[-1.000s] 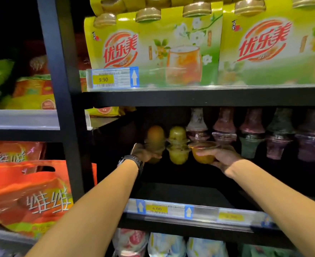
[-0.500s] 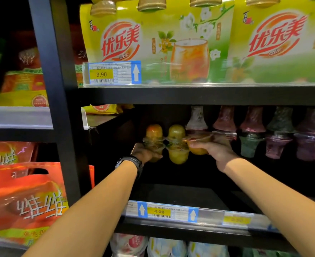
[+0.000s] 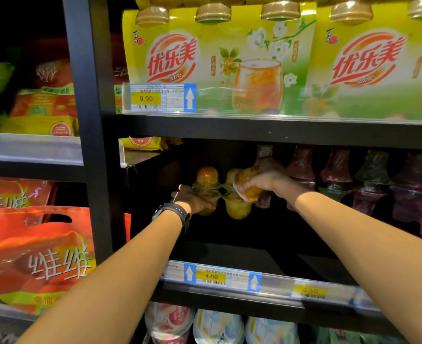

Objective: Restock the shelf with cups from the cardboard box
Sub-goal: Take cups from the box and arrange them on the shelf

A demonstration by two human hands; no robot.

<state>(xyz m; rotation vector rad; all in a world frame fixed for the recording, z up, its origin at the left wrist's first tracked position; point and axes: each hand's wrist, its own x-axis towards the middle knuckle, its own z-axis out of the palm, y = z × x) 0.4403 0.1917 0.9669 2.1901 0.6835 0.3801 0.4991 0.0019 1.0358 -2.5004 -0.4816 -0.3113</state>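
Far left, the orange snack bags [image 3: 31, 256] hang in the next bay, and then the black upright post [image 3: 90, 120] splits the rack. Past it, the left hand [image 3: 192, 198], with a black watch [image 3: 177, 214] on its wrist, is deep inside the dark middle shelf [image 3: 242, 252]. Its fingers are curled round the lower half of the orange cup pair [image 3: 207, 176] — two cups set rim to rim, the top one upside down. Just beside it stands the yellow cup pair [image 3: 237, 209], stacked the same way and touching its neighbour at the rims. Now the right hand [image 3: 267, 181]: it comes in from above, fingers and thumb clamped on the tilted cup [image 3: 252, 194], an orange one with its lid facing left, held against the top of the yellow pair. Whether it rests on anything I cannot tell. Further right runs a row of dark red cups [image 3: 368, 184], stacked alike. At the shelf's front edge, the 4.00 price tag [image 3: 211, 276] — and overhead, the yellow milk tea packs [image 3: 217, 63] fill the upper shelf.
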